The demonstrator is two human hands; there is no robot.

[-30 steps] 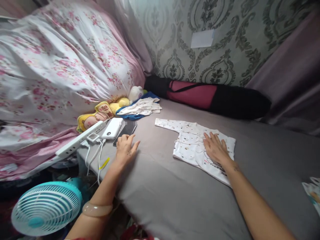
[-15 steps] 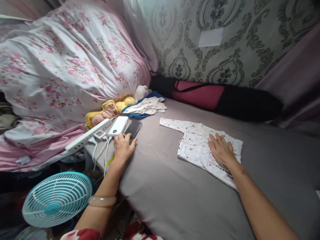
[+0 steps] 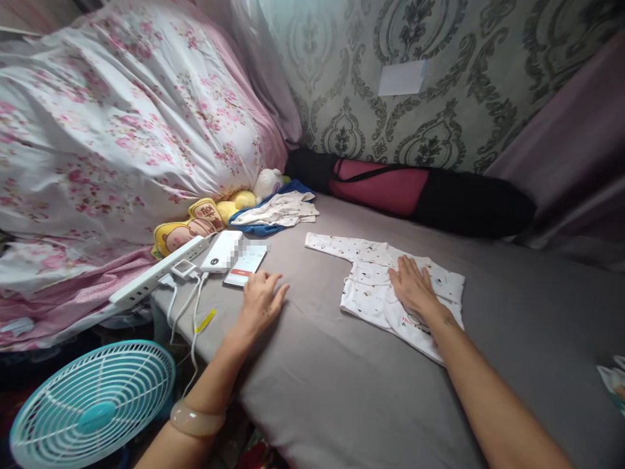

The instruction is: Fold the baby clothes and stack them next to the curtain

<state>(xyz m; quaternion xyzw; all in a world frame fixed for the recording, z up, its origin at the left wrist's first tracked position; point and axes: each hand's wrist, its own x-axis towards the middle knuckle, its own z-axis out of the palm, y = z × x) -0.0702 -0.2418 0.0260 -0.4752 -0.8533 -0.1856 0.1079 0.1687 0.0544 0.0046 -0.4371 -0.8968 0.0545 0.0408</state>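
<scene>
A small white baby shirt (image 3: 364, 286) with a scattered print lies spread on the grey bed sheet (image 3: 312, 365), one sleeve stretched to the left. Flat on the shirt's right half rests my right hand (image 3: 414, 286), fingers extended. My left hand (image 3: 262, 303) hovers or lies just beside the lower right corner of a phone (image 3: 244, 270), fingers loosely apart and holding nothing. The phone's screen is lit, partly blurred out. Left of it lies a white power bank (image 3: 222, 251) with a cable plugged in.
A power strip (image 3: 156, 270) with white cables runs along the bed's left edge. Past that edge stands a turquoise fan (image 3: 95, 410). Plush toys (image 3: 183, 234) and a crumpled printed garment (image 3: 280, 210) lie farther back. A long black and red bag (image 3: 381, 185) lines the wall.
The phone's screen, dark before, is now lit. My left hand has moved off it to the right. My right hand stays on the shirt. The view has shifted slightly.
</scene>
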